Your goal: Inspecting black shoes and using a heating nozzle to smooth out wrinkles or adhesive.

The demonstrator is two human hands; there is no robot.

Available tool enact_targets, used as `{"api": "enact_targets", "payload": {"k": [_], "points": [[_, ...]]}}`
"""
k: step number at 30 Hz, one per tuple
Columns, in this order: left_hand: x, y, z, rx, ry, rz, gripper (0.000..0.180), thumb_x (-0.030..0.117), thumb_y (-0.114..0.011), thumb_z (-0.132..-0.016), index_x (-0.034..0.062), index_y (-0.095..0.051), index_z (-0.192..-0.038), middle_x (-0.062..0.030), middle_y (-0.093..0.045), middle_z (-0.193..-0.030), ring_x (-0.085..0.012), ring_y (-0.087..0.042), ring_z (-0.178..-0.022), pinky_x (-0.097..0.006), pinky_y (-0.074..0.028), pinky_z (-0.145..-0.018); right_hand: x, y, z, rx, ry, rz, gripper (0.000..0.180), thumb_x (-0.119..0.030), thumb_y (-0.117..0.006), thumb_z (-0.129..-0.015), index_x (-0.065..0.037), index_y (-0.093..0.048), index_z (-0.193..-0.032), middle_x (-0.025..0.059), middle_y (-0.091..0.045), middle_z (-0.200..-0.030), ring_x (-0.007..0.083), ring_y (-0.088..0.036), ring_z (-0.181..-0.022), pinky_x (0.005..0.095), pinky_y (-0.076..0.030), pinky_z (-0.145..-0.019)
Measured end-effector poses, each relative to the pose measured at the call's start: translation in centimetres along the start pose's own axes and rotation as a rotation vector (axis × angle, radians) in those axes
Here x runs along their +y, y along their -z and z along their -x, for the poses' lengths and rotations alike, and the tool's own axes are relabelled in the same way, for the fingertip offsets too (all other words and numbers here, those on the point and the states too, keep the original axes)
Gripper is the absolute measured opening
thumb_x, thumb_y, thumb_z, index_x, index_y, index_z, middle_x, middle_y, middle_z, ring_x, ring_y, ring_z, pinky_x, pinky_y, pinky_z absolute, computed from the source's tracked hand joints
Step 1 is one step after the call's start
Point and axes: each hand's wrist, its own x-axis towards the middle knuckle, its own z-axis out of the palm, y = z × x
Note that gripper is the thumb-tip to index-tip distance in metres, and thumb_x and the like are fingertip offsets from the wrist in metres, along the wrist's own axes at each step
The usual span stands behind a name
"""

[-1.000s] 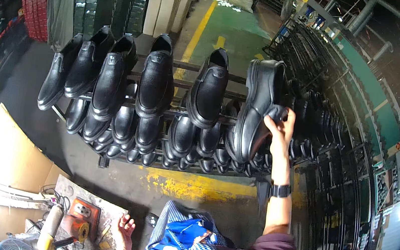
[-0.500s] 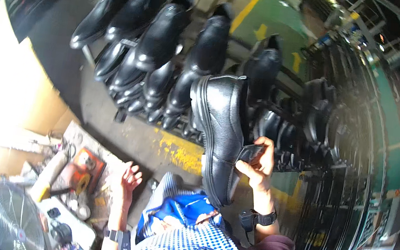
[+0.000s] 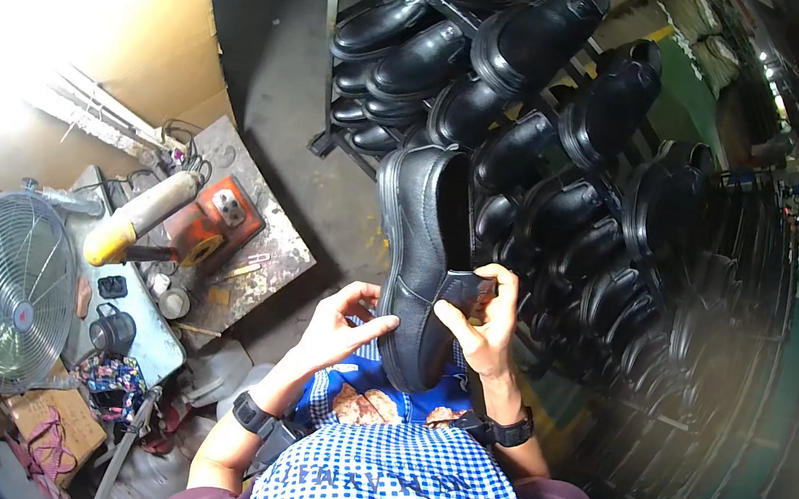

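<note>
A black leather shoe (image 3: 416,252) with a thick ridged sole is held upright in front of my body, its opening turned to the right. My right hand (image 3: 487,334) pinches the shoe's tongue flap between thumb and fingers. At the sole's left edge, my left hand (image 3: 336,330) has its thumb against the shoe; its fingertips are partly hidden behind it. Beyond my hands, several similar black shoes (image 3: 538,41) sit in tiers on a metal rack (image 3: 330,28).
On the left, a worn workbench (image 3: 279,256) carries an orange device (image 3: 241,212) and a grey-and-yellow cylindrical tool (image 3: 146,216). A wire-guarded fan (image 3: 15,295) stands at far left, above a cardboard box (image 3: 83,430). Cardboard panels (image 3: 161,26) rise behind the bench.
My left hand has come right and up to the shoe's sole. My right hand keeps its grip on the tongue. The view has turned, bringing the bench and fan further into sight.
</note>
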Motion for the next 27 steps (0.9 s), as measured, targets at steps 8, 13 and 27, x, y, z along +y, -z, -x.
{"api": "enact_targets", "payload": {"k": [8,13,27], "points": [[-2.0,1.7,0.3,0.048,0.165,0.173,0.021,0.016,-0.054,-0.086,0.0007,-0.056,-0.100,-0.0009,-0.055,-0.072,-0.0057,-0.052,-0.062,-0.020,-0.045,-0.052,1.3,-1.6,-1.1,-0.083,-0.065,0.027,0.052,-0.002,-0.068,-0.069,-0.006,-0.035,-0.108,0.0070,-0.056,-0.086,0.0111,-0.056,-0.075,0.0238,-0.048,-0.068],[-2.9,2.3,0.4,0.078,0.111,0.192,0.024,0.023,-0.046,-0.090,0.0018,-0.056,-0.094,0.0001,-0.053,-0.071,-0.0067,-0.052,-0.063,-0.022,-0.047,-0.054,1.9,-1.9,-1.5,-0.099,-0.137,-0.114,0.052,0.001,-0.065,-0.071,-0.006,-0.032,-0.110,0.0064,-0.055,-0.086,0.0101,-0.055,-0.075,0.0236,-0.047,-0.068],[-0.7,5.0,-2.2,0.284,0.094,0.607,0.062,0.051,-0.036,-0.087,0.0214,-0.015,-0.137,-0.0090,-0.041,-0.128,-0.0173,-0.043,-0.111,-0.037,-0.043,-0.085,3.1,-1.0,-0.4,-0.189,0.751,0.928,0.025,-0.002,-0.059,-0.070,-0.011,-0.045,-0.089,0.0256,-0.048,-0.117,0.0424,-0.048,-0.106,0.0451,-0.043,-0.087]]}}
